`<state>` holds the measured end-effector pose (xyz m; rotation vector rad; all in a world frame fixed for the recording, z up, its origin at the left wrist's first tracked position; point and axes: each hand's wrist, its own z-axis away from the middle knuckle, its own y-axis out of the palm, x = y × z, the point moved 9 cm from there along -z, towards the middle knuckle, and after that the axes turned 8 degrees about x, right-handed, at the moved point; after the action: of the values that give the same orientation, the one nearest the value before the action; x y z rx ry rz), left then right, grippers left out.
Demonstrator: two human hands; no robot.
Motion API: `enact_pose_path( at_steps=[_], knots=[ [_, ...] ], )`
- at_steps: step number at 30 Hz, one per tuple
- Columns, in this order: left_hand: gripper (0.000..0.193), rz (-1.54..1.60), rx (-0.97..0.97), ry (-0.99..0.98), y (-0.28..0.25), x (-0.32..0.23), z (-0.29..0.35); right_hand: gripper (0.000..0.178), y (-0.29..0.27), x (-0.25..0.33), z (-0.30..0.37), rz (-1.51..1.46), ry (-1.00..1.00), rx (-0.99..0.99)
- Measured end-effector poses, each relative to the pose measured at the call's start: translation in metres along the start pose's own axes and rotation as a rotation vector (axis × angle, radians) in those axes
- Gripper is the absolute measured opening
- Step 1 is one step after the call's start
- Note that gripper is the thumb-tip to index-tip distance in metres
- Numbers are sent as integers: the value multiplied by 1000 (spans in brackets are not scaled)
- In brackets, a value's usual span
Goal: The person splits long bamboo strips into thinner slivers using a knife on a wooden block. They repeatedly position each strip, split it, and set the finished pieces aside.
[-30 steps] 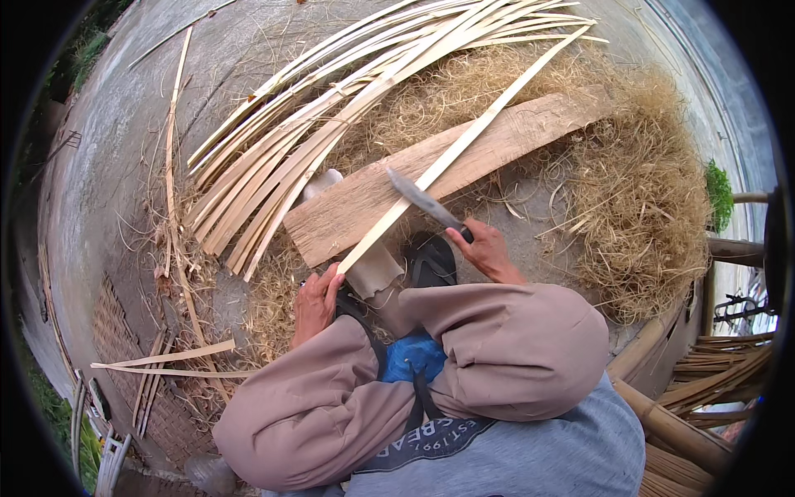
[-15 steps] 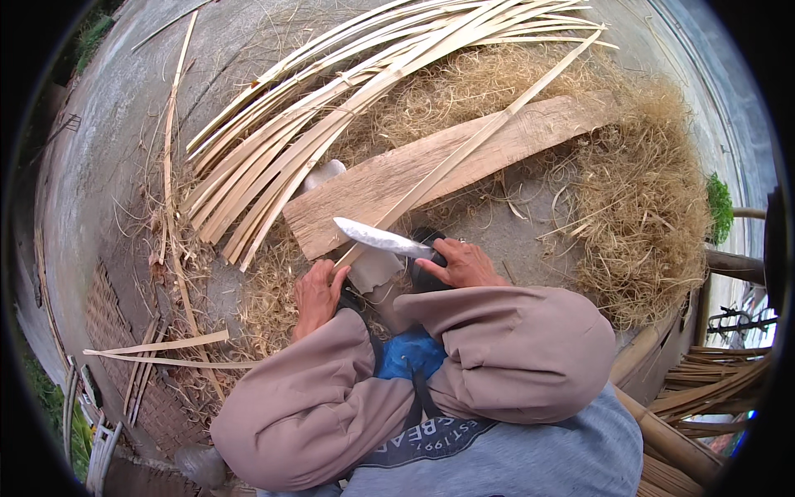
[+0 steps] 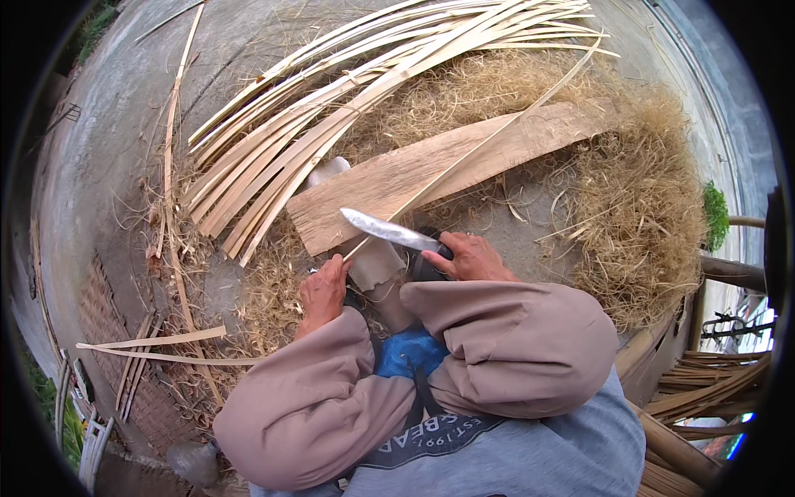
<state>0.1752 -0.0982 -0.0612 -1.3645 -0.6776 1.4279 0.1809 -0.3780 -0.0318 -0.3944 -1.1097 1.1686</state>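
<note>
Far left of the left hand, two loose pale strips (image 3: 166, 340) lie with their left ends together. Above that hand and to its left, a fan of cut strips (image 3: 269, 174) extends up and to the right.

The left hand (image 3: 323, 287) is narrowed in a pinch on the near end of the work strip (image 3: 490, 139). From the fingertips, this strip runs up and to the right, across the wooden board (image 3: 373, 190), and ends past the board's upper edge.

Change noted: one second ago the strip showed its broad, bright face; now it shows as a thin line, apparently rolled onto its edge. The knife (image 3: 385, 230), previously farther up the strip, now crosses it just beyond the left fingertips. Consequence, as judged: the narrow edge, not the flat, is presented to the blade, close to the held end. Whether blade and strip are touching cannot be told.

The right hand (image 3: 470, 258), right of the left hand and slightly higher, is closed around the knife handle, with the tip directed left. Right of the right hand, a heap of curled shavings (image 3: 638, 207) covers the ground.
</note>
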Motion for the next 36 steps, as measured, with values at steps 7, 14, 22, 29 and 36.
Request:
enact_pose_path(
  at_steps=[7, 14, 22, 29, 36],
  knots=[
    [29, 59, 133, 65, -2, -7, -15, 77, -189, -310, 61, -143, 718, -708],
    [35, 251, 356, 118, -75, -26, -67, 64, -103, -183, 32, -461, 372, -538],
    [39, -71, 439, 152, -162, -94, -161, 42, 31, -46, 14, -450, -165, -81],
    [42, 33, -158, 150, 11, -186, -243, 37, 23, 54, 11, -605, -330, 86],
    [28, 214, -252, 353, 39, -242, -266, 44, 52, -36, -13, -1174, 190, -69]
  ],
)
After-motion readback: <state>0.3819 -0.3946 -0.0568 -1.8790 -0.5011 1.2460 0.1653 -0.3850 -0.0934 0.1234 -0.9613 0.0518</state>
